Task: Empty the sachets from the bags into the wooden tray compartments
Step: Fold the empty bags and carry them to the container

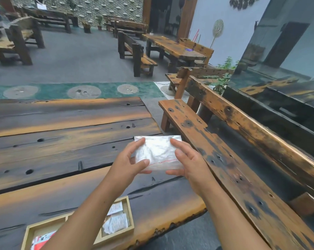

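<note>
bag [158,151] pinched at its sides by left hand [129,165] and right hand [190,165] | long axis 9–3 | wooden tray [131,212] at 7 o'clock, left hand nearer

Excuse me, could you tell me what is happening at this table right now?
A person holds a clear plastic bag between the left hand and the right hand, over the wooden table. Nearer them, the wooden tray already holds white sachets in its right compartment and red-printed sachets in another.
</note>
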The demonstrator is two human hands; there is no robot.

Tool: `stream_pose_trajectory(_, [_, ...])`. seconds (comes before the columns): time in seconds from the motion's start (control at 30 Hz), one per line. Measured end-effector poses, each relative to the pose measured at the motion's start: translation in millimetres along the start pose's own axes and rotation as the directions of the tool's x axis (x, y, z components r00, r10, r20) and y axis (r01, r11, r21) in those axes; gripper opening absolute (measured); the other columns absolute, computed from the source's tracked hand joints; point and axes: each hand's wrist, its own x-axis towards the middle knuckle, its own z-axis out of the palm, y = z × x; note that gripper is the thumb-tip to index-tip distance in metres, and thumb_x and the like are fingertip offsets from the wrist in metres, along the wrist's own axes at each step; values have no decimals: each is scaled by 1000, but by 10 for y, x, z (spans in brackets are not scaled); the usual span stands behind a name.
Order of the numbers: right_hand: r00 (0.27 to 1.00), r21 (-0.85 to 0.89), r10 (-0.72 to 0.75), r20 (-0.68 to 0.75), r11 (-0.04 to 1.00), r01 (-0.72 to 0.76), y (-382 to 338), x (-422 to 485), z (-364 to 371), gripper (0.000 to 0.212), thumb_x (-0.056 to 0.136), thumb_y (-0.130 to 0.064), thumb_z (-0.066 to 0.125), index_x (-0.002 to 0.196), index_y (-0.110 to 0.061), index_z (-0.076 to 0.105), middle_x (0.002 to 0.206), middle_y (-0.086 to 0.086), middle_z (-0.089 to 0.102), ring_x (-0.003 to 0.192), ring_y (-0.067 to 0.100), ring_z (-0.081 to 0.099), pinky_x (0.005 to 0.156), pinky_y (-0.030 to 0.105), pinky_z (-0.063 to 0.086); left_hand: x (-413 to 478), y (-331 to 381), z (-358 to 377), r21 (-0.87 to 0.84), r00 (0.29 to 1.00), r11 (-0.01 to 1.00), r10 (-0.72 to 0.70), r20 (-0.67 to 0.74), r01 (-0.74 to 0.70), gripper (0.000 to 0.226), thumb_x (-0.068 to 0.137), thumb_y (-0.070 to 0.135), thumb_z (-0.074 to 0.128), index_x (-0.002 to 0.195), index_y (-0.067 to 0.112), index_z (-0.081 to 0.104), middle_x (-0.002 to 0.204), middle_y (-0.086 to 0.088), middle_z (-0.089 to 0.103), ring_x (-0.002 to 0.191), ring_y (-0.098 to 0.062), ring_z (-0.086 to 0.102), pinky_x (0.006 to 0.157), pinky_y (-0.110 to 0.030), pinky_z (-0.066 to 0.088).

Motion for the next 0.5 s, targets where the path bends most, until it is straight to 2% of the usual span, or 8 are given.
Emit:
stream_pose_trajectory(0.1, [1000, 35, 18, 14, 999, -18, 7, 12, 70, 43, 97, -1, 57, 134, -22, 62, 140, -1, 54, 113, 23, 67, 78, 39, 62, -24, -11, -100, -63, 1000, 998, 17, 19, -16, 64, 90, -7, 62, 133, 39, 55, 154, 6, 38, 119, -26, 62, 79, -33, 60])
stream_pose_trajectory(0.2, [997, 51, 65, 52, 996, -68, -6, -14, 131, 57, 92, 15, 52, 136, -21, 59, 137, -7, 55, 109, 11, 69, 82, 36, 61, -33, -45, -237, -138, 999, 990, 20, 40, -15, 66, 89, -8, 63, 130, 44, 59, 157, 10, 35, 132, -27, 52, 80, -34, 60])
stream_pose_trajectory(0.27, [995, 36, 89, 54, 995, -91, 8, -27, 159, 61, 90, 18, 51, 138, -20, 58, 139, -6, 54, 110, 10, 68, 84, 33, 61, -34, -69, -298, -146, 998, 989, 19, 61, -10, 67, 88, -6, 65, 133, 44, 57, 157, 12, 35, 137, -26, 46, 82, -36, 59])
stream_pose_trajectory(0.4, [994, -49, 104, -46, 993, -106, 64, -94, 168, 65, 90, 20, 49, 138, -23, 56, 144, -4, 51, 109, 3, 67, 82, 28, 60, 6, -149, -289, -66, 995, 997, -33, 97, 39, 72, 91, -9, 58, 140, 42, 49, 154, 16, 38, 133, -25, 51, 85, -35, 60])
stream_pose_trajectory(0.5, [986, -116, 104, -129, 986, -120, 146, -247, 69, 73, 91, 19, 45, 136, -38, 54, 146, -6, 49, 108, 11, 69, 77, 28, 61, 27, -278, -139, 18, 979, 997, -79, 190, 77, 76, 93, -9, 56, 143, 45, 41, 155, 17, 34, 131, -24, 53, 89, -35, 59])
